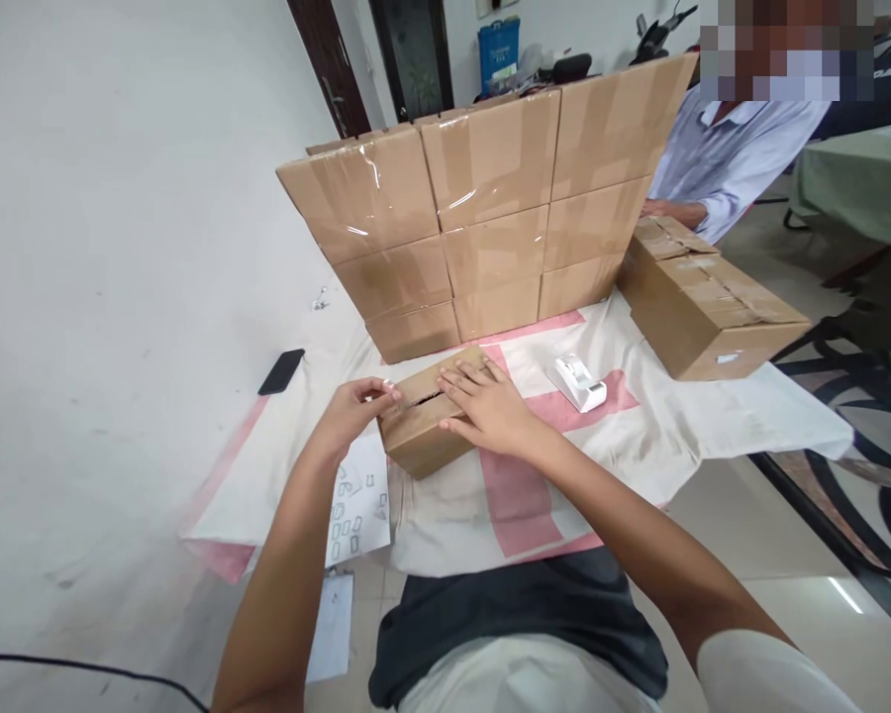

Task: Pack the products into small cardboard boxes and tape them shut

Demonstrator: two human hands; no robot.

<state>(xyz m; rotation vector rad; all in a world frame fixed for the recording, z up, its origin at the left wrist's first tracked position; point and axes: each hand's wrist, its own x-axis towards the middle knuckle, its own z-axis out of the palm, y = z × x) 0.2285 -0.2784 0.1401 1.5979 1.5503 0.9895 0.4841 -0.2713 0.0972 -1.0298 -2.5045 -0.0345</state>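
A small brown cardboard box [431,446] lies on the cloth-covered table in front of me, with a dark gap between its top flaps. My right hand [490,404] rests flat across the top of this box, fingers spread. At the box's left end, my left hand [357,411] has thumb and forefinger pinched together; whatever small thing may be between them is too small to make out. To the right of the box is a white tape dispenser [580,382]. A paper with drawn shapes [360,500] lies partly under my left forearm.
A tall wall of taped cardboard boxes [490,208] stands behind. Closed cartons [713,307] sit at the right, with a person in a light shirt [749,149] beyond. A black phone [282,371] lies at left near the white wall [119,297]. The tablecloth [631,475] hangs over the edge.
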